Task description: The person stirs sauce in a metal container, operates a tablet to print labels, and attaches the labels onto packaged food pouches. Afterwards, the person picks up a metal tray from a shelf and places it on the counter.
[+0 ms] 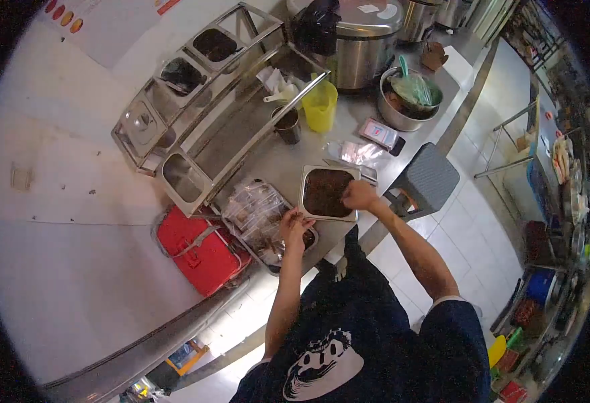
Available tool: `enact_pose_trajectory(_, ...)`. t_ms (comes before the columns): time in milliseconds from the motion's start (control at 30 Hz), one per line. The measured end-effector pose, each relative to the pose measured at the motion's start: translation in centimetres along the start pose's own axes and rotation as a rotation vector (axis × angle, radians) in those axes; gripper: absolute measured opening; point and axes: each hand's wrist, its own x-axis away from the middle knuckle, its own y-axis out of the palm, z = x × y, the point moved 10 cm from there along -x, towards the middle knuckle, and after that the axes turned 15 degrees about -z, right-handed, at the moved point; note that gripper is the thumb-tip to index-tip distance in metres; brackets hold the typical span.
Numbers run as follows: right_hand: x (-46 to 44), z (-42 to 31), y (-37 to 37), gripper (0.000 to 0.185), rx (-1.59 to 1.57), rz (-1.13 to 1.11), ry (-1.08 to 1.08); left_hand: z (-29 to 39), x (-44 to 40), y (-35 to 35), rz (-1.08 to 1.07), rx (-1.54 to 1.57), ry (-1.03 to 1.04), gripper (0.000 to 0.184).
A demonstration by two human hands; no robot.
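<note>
A steel pan [326,193] filled with dark brown food stands near the front edge of the steel counter. At its lower left corner is my left hand [295,225], its fingers bent around the rim. Over the right side of the pan my right hand [360,195] is closed, fingers pointing down at the food; whatever they hold is hidden. Just left of the pan lies a tray [273,267] with clear plastic packets [255,211]. Behind the pan are a clear plastic bag [357,153] and a phone [382,134].
A metal rack [241,158] with inset pans spans the left. Behind stand a yellow jug [320,107], a dark cup [286,125], a large steel pot [365,54] and a steel bowl [397,119]. A grey stool [426,180] is right, a red box [201,252] lower left.
</note>
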Motion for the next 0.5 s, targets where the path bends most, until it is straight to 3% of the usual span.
enact_pose_trajectory(33, 0.1, 0.1, -0.3, 0.022, 0.0, 0.0, 0.001, 0.0, -0.1, 0.1, -0.001, 0.0, 0.0, 0.023)
enact_pose_trajectory(100, 1.8, 2.6, -3.4, 0.02, -0.115, 0.287, 0.216, 0.2, 0.1, 0.2, 0.006, -0.005, -0.002, 0.022)
enact_pose_trajectory(133, 1.6, 2.8, -2.7, 0.02, -0.116, 0.288, 0.218, 0.3, 0.2, 0.3, 0.005, -0.007, -0.003, 0.022)
enact_pose_trajectory(200, -0.1, 1.0, 1.2, 0.02, 0.072, -0.028, 0.082, 0.5, 0.4, 0.4, 0.021, -0.006, 0.009, 0.022)
enact_pose_trajectory(233, 0.1, 1.4, 0.9, 0.02, 0.071, -0.029, 0.084, 0.4, 0.3, 0.4, 0.02, -0.006, 0.006, 0.022)
enact_pose_trajectory(300, 1.1, 2.7, -2.7, 0.022, -0.062, 0.245, 0.115, 0.3, 0.2, 0.3, 0.039, -0.009, -0.018, 0.021)
enact_pose_trajectory(400, 0.8, 1.7, -0.2, 0.021, 0.051, 0.119, 0.109, 0.4, 0.4, 0.6, 0.015, 0.018, -0.005, 0.02)
enact_pose_trajectory(500, 1.6, 2.5, -1.8, 0.02, -0.008, 0.174, 0.168, 0.6, 0.4, 0.8, -0.019, 0.009, 0.014, 0.02)
